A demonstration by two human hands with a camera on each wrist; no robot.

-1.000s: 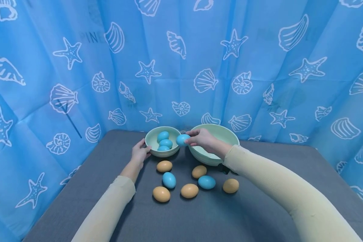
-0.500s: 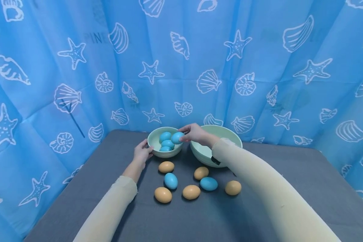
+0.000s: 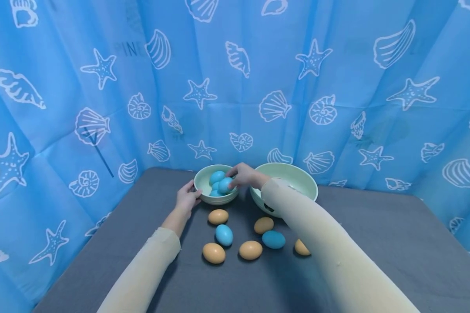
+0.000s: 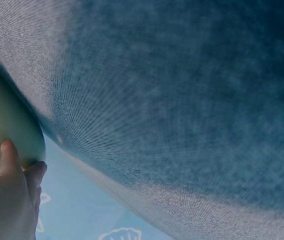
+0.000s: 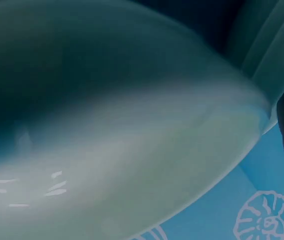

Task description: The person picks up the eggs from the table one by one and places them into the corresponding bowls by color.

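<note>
My left hand [image 3: 186, 199] grips the near left side of a small pale green bowl [image 3: 219, 200]; in the left wrist view its thumb and fingers lie on the bowl's wall [image 4: 12, 110]. Low over the right part of this bowl, my right hand [image 3: 244, 175] pinches a blue egg [image 3: 225, 185]. It overlaps the several blue eggs [image 3: 217, 176] inside. To the right stands a larger pale green bowl [image 3: 307, 180], partly behind my right forearm. Its pale inside [image 5: 132, 165] fills most of the right wrist view, with a sliver of the hand at the right edge.
In front of the bowls lie several tan eggs [image 3: 250, 250] and two blue eggs, one [image 3: 224, 235] left and one [image 3: 273, 239] right. My right sleeve [image 3: 329, 243] partly covers the rightmost tan egg. A blue shell-print curtain [image 3: 235, 87] hangs behind the grey table [image 3: 141, 226].
My right hand has carried the blue egg left and down, from between the bowls to low over the small bowl. My left hand keeps its hold on that bowl. The view has shifted slightly.
</note>
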